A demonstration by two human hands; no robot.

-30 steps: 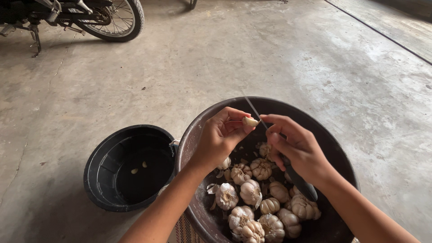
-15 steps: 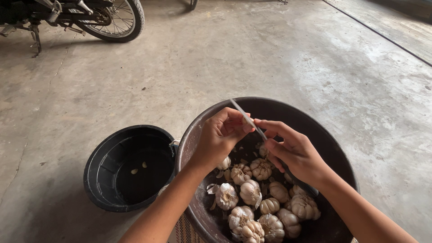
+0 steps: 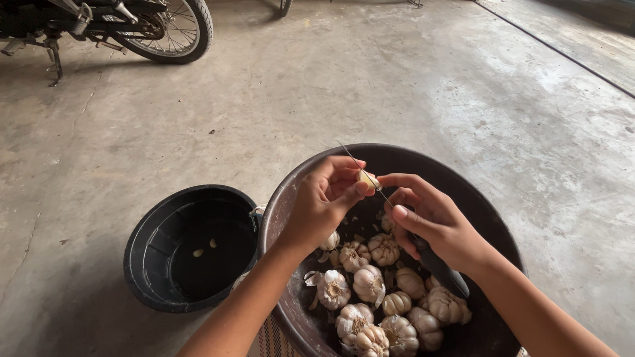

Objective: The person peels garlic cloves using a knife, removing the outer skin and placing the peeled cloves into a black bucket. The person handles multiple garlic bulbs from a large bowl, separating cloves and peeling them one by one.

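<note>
- Left hand (image 3: pixel 324 205) had its grip pinched shut on a garlic clove (image 3: pixel 367 178), held above the big dark basin (image 3: pixel 291 198) of garlic bulbs (image 3: pixel 370 284).
- Right hand (image 3: pixel 433 221) was closed around a knife (image 3: pixel 423 254), blade tip angled up-left against the clove.
- Compared with half a second back, the clove showed again between the fingertips, so the peeling looked mid-way.
- Small black tub (image 3: pixel 152 264) on the floor held two peeled cloves (image 3: pixel 204 248).
</note>
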